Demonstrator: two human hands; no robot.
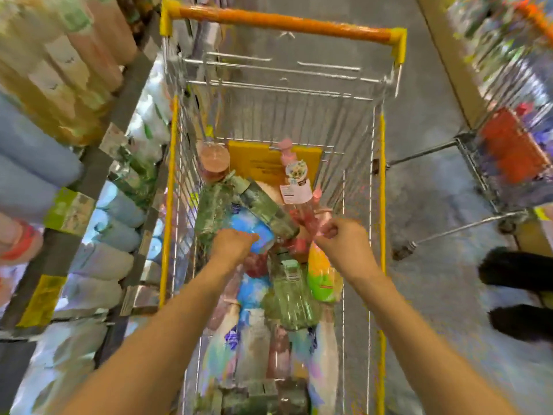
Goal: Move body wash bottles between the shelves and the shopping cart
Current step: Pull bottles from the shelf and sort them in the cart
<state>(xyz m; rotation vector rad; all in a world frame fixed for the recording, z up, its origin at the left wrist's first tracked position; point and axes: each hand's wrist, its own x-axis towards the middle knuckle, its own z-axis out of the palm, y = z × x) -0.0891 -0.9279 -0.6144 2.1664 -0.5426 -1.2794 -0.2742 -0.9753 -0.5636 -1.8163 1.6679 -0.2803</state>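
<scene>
Grey speckled floor [434, 181] of a shop aisle, second wire trolley [490, 187] at right.

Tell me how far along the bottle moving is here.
Done: the shopping cart already holds a pile of bottles. In hand: the left hand reaches onto a blue bottle; the right hand pinches a pink bottle. Left: direction unclear; the shelves beside it are stocked.

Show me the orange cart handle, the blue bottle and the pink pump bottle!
orange cart handle [281, 23]: head view, middle of the bar.
blue bottle [254, 232]: head view, its body beside the left hand.
pink pump bottle [294, 187]: head view, its white label.
</scene>
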